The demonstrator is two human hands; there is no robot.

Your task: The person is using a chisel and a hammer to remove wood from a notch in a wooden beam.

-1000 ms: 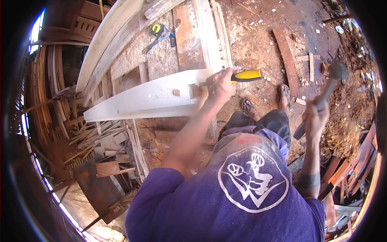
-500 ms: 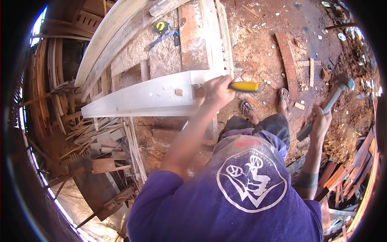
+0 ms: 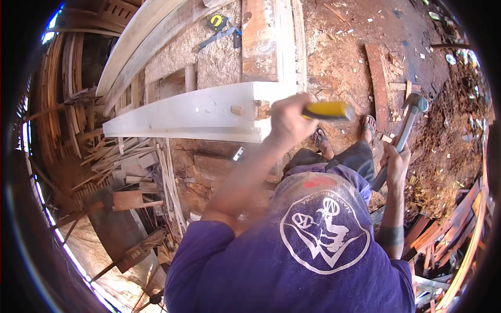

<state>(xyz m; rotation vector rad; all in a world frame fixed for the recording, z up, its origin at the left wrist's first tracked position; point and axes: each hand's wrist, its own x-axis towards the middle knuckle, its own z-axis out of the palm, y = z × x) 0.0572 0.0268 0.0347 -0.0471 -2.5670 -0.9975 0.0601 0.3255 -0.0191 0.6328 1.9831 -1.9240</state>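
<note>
My left hand (image 3: 291, 119) is closed around a chisel with a yellow and black handle (image 3: 329, 110). The handle points right, and the blade is hidden or too blurred to make out. Directly left of this hand is the end of a pale, tapering board (image 3: 193, 110), with a rough brown cut-out (image 3: 262, 109) in it. A small wood chip (image 3: 236, 110) lies on the board near the cut. My right hand (image 3: 395, 159) grips a hammer (image 3: 406, 130) by its shaft, the metal head up and away from me, apart from the chisel.
Beyond the board, a tape measure (image 3: 217, 22) and a blue-grey hand tool (image 3: 215, 38) lie on the dusty work surface. Long curved planks (image 3: 141, 47) run along the far left. Offcuts (image 3: 130, 169) pile up at left. A reddish plank (image 3: 377, 83) lies on the chip-strewn ground.
My left hand and the chisel have shifted slightly right, away from the board's cut end. The hammer has swung left, closer to the chisel handle. The view has shifted a little.
</note>
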